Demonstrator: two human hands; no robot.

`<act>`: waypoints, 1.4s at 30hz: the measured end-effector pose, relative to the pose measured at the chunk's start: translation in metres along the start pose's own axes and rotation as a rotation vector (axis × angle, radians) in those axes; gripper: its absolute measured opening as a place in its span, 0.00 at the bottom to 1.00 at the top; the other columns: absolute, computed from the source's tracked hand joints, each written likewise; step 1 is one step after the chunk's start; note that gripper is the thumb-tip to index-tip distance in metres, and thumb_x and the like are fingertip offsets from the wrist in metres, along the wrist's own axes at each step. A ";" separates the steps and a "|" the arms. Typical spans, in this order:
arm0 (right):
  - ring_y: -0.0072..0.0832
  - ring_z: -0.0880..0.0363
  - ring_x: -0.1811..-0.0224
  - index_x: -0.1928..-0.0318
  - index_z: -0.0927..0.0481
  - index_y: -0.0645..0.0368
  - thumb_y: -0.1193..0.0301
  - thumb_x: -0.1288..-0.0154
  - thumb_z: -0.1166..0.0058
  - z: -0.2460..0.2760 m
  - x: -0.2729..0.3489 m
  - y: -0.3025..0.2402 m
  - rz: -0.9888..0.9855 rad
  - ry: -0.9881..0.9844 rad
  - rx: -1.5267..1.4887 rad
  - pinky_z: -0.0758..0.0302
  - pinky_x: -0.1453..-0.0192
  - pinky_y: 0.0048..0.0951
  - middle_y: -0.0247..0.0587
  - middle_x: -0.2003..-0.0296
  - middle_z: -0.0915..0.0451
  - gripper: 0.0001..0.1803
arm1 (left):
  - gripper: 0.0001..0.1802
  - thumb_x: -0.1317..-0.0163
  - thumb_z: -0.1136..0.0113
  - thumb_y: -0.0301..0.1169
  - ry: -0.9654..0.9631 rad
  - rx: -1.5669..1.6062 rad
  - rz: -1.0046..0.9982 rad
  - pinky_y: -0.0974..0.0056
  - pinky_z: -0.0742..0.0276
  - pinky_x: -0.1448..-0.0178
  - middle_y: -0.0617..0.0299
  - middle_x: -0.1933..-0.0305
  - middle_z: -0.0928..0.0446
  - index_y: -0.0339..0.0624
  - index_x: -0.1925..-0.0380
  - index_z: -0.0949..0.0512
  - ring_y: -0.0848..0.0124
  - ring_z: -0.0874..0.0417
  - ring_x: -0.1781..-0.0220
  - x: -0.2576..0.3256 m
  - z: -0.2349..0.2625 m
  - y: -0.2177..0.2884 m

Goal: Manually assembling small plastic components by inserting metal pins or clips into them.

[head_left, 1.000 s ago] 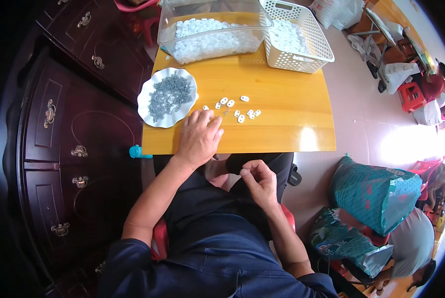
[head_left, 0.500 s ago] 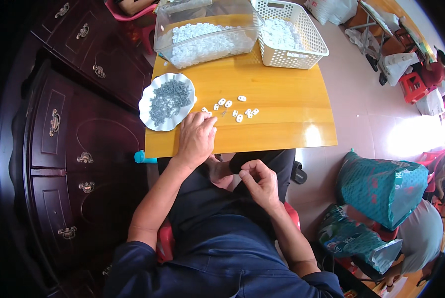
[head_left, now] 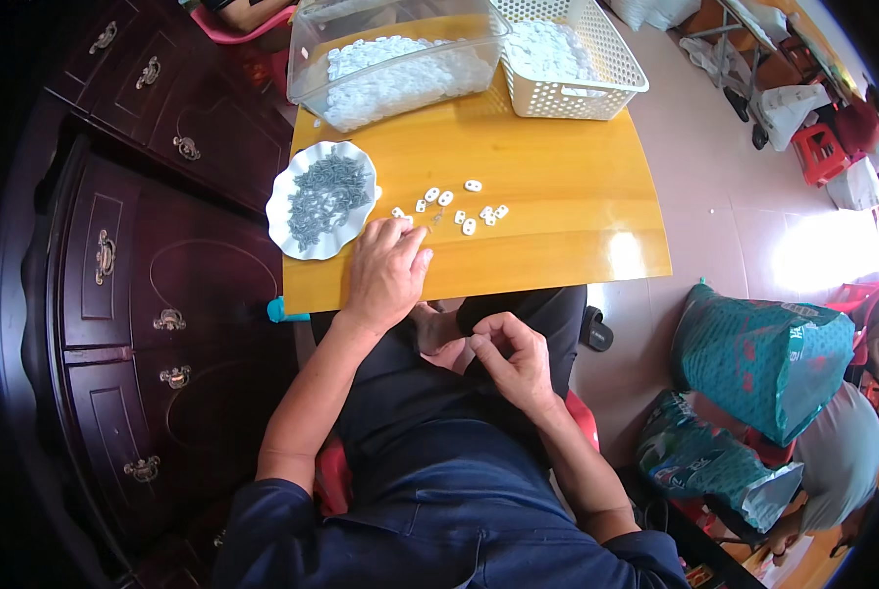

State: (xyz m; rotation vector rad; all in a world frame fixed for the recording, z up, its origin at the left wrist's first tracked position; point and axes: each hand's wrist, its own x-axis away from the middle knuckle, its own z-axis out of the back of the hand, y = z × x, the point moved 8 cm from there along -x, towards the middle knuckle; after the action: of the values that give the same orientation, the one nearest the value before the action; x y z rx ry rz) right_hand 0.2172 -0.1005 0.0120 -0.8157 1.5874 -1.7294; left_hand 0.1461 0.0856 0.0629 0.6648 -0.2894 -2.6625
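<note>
My left hand [head_left: 388, 267] rests on the yellow wooden table, palm down, its fingertips at a small white plastic piece [head_left: 398, 212]. Its thumb stands apart from the fingers, and I see nothing gripped. Over my lap, below the table's front edge, my right hand [head_left: 514, 361] is closed in a pinch; whatever lies between thumb and forefinger is too small to make out. Several white oval pieces with two dark holes [head_left: 469, 227] are scattered ahead of my left hand. Among them lie a few tiny thin bits [head_left: 437, 217]. Left of that hand, a scalloped white plate [head_left: 276, 218] carries a heap of small grey pins [head_left: 327, 196].
At the table's far side stand a clear plastic bin [head_left: 307, 93] and a cream perforated basket [head_left: 596, 102], both holding white pieces. Dark wooden drawers [head_left: 115, 255] line the left. Large teal bags [head_left: 753, 353] sit on the right near another person [head_left: 842, 456].
The view has shifted slightly, so the table and containers sit a little higher and further left. Both hands keep nearly the same place and pose.
</note>
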 end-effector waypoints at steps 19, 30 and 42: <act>0.14 0.23 0.72 0.60 0.19 0.63 0.75 0.32 0.36 -0.002 0.002 0.001 0.021 -0.007 0.040 0.25 0.66 0.20 0.30 0.74 0.20 0.05 | 0.11 0.38 0.43 0.26 0.037 -0.002 -0.188 0.43 0.31 0.30 0.59 0.58 0.22 0.39 0.57 0.17 0.58 0.22 0.49 0.022 -0.018 0.029; 0.14 0.25 0.73 0.59 0.19 0.64 0.75 0.32 0.35 -0.005 0.003 0.008 0.030 -0.027 0.079 0.27 0.67 0.20 0.31 0.73 0.20 0.07 | 0.13 0.44 0.35 0.18 0.192 0.217 -0.063 0.54 0.21 0.48 0.56 0.61 0.18 0.41 0.58 0.15 0.54 0.19 0.53 0.013 0.019 -0.003; 0.15 0.25 0.74 0.59 0.19 0.64 0.75 0.33 0.35 -0.006 0.001 0.005 -0.009 -0.038 0.051 0.28 0.68 0.21 0.31 0.74 0.20 0.07 | 0.08 0.45 0.31 0.22 0.085 0.198 -0.008 0.55 0.20 0.57 0.59 0.64 0.18 0.42 0.64 0.15 0.57 0.16 0.61 0.032 0.014 0.002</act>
State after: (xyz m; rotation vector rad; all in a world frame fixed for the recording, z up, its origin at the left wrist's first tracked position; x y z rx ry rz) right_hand 0.2121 -0.0977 0.0070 -0.8269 1.5104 -1.7440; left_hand 0.1133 0.0722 0.0623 0.8387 -0.5324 -2.6263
